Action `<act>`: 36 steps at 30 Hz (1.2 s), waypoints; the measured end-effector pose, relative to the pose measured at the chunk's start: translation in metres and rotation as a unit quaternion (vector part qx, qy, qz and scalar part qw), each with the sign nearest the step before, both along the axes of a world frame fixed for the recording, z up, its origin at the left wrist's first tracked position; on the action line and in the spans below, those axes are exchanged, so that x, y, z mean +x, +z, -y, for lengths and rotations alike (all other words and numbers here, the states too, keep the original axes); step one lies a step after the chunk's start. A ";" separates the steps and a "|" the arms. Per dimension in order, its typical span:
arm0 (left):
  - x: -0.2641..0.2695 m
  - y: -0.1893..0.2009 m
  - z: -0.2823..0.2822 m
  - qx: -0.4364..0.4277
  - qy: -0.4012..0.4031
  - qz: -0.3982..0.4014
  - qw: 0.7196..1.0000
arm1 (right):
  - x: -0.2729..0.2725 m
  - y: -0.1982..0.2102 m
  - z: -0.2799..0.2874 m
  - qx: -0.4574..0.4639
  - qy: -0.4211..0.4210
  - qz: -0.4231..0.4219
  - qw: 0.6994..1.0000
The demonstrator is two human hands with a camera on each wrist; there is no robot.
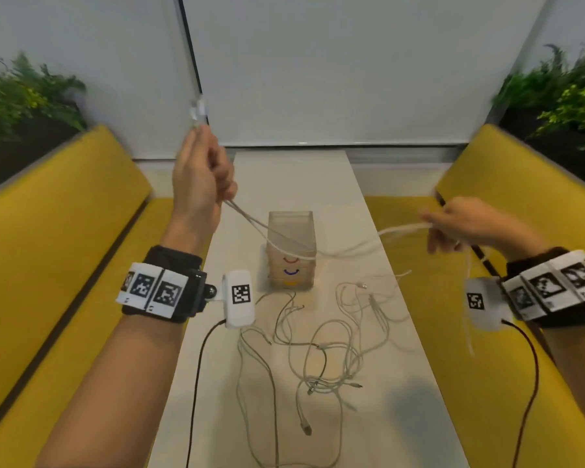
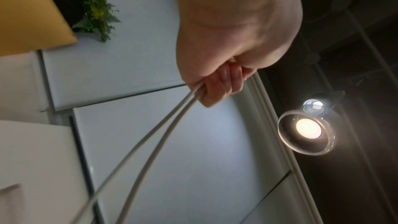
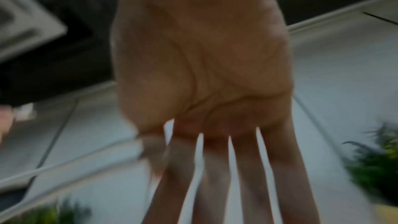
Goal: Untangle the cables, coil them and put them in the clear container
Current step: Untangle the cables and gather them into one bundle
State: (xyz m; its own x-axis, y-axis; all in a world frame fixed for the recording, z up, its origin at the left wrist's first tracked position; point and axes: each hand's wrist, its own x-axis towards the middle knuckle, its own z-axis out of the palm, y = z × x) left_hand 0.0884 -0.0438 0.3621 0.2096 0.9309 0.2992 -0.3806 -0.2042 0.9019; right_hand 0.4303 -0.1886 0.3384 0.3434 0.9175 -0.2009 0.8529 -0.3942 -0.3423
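My left hand (image 1: 205,177) is raised over the table's far left and grips a white cable (image 1: 247,215); a blurred plug end sticks up above the fist. In the left wrist view, curled fingers (image 2: 217,88) clamp two strands of the cable (image 2: 163,130). The strands sag across the front of the clear container (image 1: 291,214) to my right hand (image 1: 453,224), out over the right bench. There the thumb seems to pinch the cable (image 3: 86,159) while the other fingers (image 3: 247,176) stay straight and spread; that view is blurred. A tangle of thin cables (image 1: 321,352) lies on the table.
The narrow white table (image 1: 294,177) runs between two yellow benches (image 1: 65,238) (image 1: 527,184), with plants (image 1: 21,96) behind them. The container holds coloured items. A loose strand hangs below my right hand. A ceiling lamp (image 2: 308,129) shows in the left wrist view.
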 end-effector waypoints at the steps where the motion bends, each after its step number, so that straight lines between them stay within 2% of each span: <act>1: 0.005 -0.007 0.001 -0.013 -0.031 -0.019 0.999 | 0.004 -0.015 0.001 -0.093 0.016 0.023 0.995; 3: 0.016 -0.024 0.001 -0.037 -0.089 -0.057 0.994 | 0.007 -0.048 0.001 -0.207 0.064 0.025 0.976; 4: 0.021 -0.033 0.002 -0.050 -0.112 -0.074 0.990 | 0.007 -0.063 0.000 -0.213 0.082 0.009 0.974; 8: 0.037 -0.059 0.011 -0.101 -0.184 -0.121 0.970 | 0.002 -0.135 -0.022 -0.092 0.075 -0.105 0.987; 10: 0.043 -0.066 0.018 -0.121 -0.214 -0.118 0.962 | 0.002 -0.176 -0.036 -0.078 0.040 -0.137 0.987; 14: 0.047 -0.073 0.028 -0.160 -0.279 -0.116 0.940 | 0.006 -0.250 -0.049 -0.030 -0.082 -0.100 0.991; 16: 0.048 -0.077 0.029 -0.187 -0.297 -0.122 0.929 | 0.004 -0.278 -0.051 -0.046 -0.133 -0.073 0.987; 19: 0.049 -0.086 0.027 -0.217 -0.304 -0.111 0.921 | 0.001 -0.311 -0.052 -0.125 -0.116 -0.021 0.985; 24: 0.055 -0.099 0.024 -0.226 -0.308 -0.106 0.918 | 0.002 -0.344 -0.048 -0.126 -0.165 -0.077 0.975; 26: 0.054 -0.101 0.025 -0.220 -0.311 -0.111 0.918 | 0.007 -0.344 -0.043 -0.092 -0.189 -0.188 0.959; 27: 0.054 -0.102 0.025 -0.217 -0.307 -0.114 0.920 | 0.010 -0.337 -0.039 -0.043 -0.212 -0.268 0.939; 29: 0.053 -0.101 0.025 -0.215 -0.292 -0.122 0.924 | 0.012 -0.307 -0.032 0.054 -0.253 -0.412 0.874; 31: 0.053 -0.099 0.028 -0.200 -0.273 -0.139 0.931 | 0.009 -0.265 -0.024 0.114 -0.233 -0.499 0.827; 33: 0.057 -0.095 0.034 -0.173 -0.258 -0.165 0.936 | 0.000 -0.219 -0.015 0.155 -0.164 -0.536 0.814; 36: 0.069 -0.091 0.047 -0.128 -0.245 -0.197 0.941 | -0.021 -0.158 -0.005 0.190 -0.086 -0.534 0.820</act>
State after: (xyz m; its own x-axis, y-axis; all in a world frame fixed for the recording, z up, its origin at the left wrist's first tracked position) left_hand 0.1572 -0.0910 0.2712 0.6802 0.7244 -0.1123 0.0012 0.1522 0.9884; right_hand 0.4089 -0.1831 0.1806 0.2881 0.9401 -0.1825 -0.0695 -0.1696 -0.9831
